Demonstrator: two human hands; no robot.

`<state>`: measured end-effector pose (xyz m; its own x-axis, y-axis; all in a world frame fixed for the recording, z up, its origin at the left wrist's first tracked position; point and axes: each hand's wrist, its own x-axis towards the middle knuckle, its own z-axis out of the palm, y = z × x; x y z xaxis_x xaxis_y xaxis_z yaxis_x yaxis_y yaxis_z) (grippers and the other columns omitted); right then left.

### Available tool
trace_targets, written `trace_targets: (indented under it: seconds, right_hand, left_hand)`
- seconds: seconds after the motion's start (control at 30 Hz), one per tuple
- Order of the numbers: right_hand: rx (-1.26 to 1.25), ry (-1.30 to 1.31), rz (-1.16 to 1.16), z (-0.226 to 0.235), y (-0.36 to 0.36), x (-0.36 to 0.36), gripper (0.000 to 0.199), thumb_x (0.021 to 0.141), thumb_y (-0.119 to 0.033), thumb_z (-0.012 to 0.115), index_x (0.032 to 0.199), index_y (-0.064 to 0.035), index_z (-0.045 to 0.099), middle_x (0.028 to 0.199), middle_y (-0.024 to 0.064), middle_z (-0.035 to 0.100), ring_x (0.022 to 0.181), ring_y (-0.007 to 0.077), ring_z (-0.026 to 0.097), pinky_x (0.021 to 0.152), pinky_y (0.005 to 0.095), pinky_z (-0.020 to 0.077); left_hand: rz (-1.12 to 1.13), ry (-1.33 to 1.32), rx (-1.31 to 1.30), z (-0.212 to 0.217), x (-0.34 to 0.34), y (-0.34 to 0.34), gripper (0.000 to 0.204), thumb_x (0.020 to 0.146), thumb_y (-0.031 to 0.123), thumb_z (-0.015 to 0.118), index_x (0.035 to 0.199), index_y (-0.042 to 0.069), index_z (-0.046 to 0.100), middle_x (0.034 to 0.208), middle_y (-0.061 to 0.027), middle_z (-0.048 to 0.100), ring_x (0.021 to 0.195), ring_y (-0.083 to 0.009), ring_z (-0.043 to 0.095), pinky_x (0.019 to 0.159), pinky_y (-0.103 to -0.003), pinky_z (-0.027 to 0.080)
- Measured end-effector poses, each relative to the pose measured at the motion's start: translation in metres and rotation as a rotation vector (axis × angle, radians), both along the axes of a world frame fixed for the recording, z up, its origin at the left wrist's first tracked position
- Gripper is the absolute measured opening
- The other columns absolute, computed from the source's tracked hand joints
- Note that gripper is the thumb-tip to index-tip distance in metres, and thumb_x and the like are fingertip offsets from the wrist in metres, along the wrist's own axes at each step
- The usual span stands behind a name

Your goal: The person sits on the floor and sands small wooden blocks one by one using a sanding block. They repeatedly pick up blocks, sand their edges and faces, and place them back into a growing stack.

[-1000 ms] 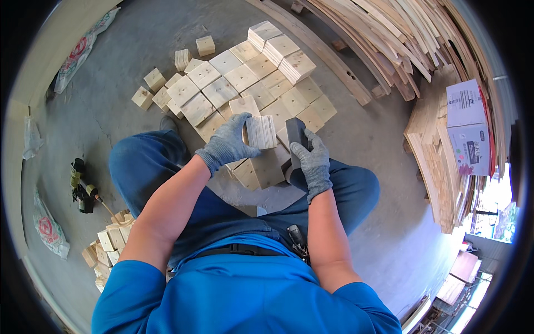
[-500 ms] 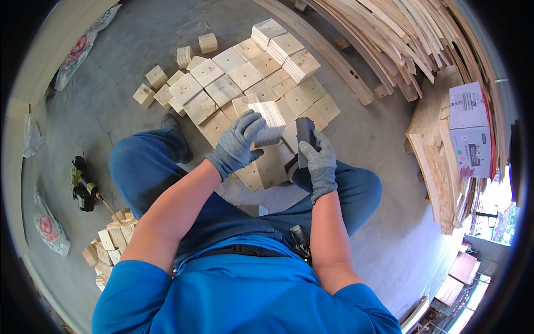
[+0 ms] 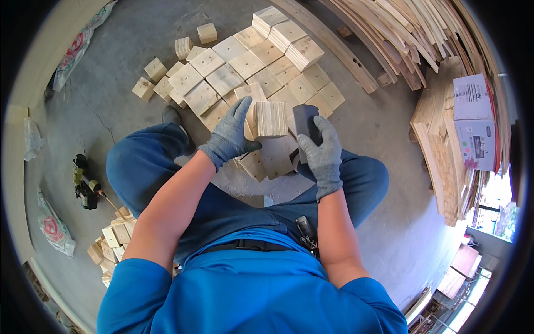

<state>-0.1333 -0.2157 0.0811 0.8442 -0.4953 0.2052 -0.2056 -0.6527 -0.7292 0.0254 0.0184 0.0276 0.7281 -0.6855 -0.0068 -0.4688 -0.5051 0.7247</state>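
A wooden block [image 3: 272,119] with striped layered edges stands in front of me, among the pieces at the near end of the block pile [image 3: 245,65]. My left hand [image 3: 229,135], in a grey knit glove, is beside its left side, fingers and thumb spread apart in a C. Whether the fingertips touch the wood I cannot tell. My right hand [image 3: 322,149], gloved alike, grips a dark grey rectangular block [image 3: 307,123] held upright just right of the wooden one. Part of the grey block is hidden behind my fingers.
Loose small blocks [image 3: 156,69] lie left of the pile. Long boards [image 3: 384,33] are stacked at upper right, near a carton [image 3: 474,122] on stacked timber. At left are a power tool [image 3: 83,181] and plastic sacks [image 3: 54,227]; more blocks [image 3: 118,234] sit beside my left elbow.
The wooden block has turned from tilted to squarer, and my left fingers have opened away from its top. My right hand has shifted slightly, still holding the grey block.
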Motion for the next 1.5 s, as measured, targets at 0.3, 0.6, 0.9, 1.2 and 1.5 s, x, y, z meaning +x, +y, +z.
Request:
trace_targets:
  seconds: [0.3,0.6,0.9,1.2,1.5]
  right_hand:
    - [-0.402,0.166,0.291,0.024,0.064,-0.004,0.064,0.08,-0.023,0.086,0.141,-0.0158,0.069,0.153,0.0184,0.056,0.128,0.0421,0.058,0.11,0.0553,0.0453]
    - [-0.474,0.129,0.215,0.005,0.057,0.087,0.054,0.085,-0.026,0.08,0.138,-0.0189,0.07,0.154,0.0159,0.055,0.127,0.0455,0.059,0.105,0.0574,0.0488]
    - [-0.477,0.192,0.277,0.021,0.074,0.017,0.062,0.085,-0.028,0.083,0.143,-0.0176,0.066,0.157,0.0181,0.051,0.131,0.0439,0.055,0.109,0.0572,0.0454]
    - [-0.619,0.132,0.287,0.001,0.084,0.012,0.062,0.083,-0.026,0.083,0.143,-0.0231,0.068,0.157,0.0188,0.05,0.131,0.0445,0.053,0.109,0.0593,0.0432]
    - [-0.526,0.194,0.157,0.009,0.074,0.06,0.059,0.086,-0.028,0.08,0.142,-0.0173,0.068,0.155,0.0202,0.052,0.129,0.0469,0.055,0.109,0.0574,0.0462]
  left_hand:
    - [0.021,0.197,-0.098,-0.027,0.005,-0.018,0.116,0.067,0.029,0.098,0.162,0.01,0.036,0.155,-0.0225,0.051,0.143,-0.0421,0.052,0.12,-0.045,0.045]
    - [0.035,0.135,-0.122,-0.024,0.003,-0.02,0.108,0.07,0.033,0.096,0.158,0.006,0.041,0.15,-0.0233,0.053,0.138,-0.0441,0.055,0.117,-0.047,0.047]
    - [0.02,0.198,-0.063,-0.013,0.005,-0.02,0.112,0.065,0.034,0.097,0.159,0.012,0.04,0.145,-0.0234,0.056,0.133,-0.0444,0.059,0.113,-0.048,0.051]
    - [0.065,0.175,-0.191,-0.024,-0.001,-0.02,0.095,0.073,0.032,0.094,0.153,0.01,0.046,0.142,-0.0237,0.056,0.131,-0.0445,0.059,0.112,-0.048,0.05]
    - [0.124,0.12,-0.193,-0.031,0.0,-0.027,0.1,0.07,0.035,0.095,0.152,0.007,0.046,0.142,-0.0248,0.055,0.132,-0.0447,0.057,0.113,-0.048,0.049]
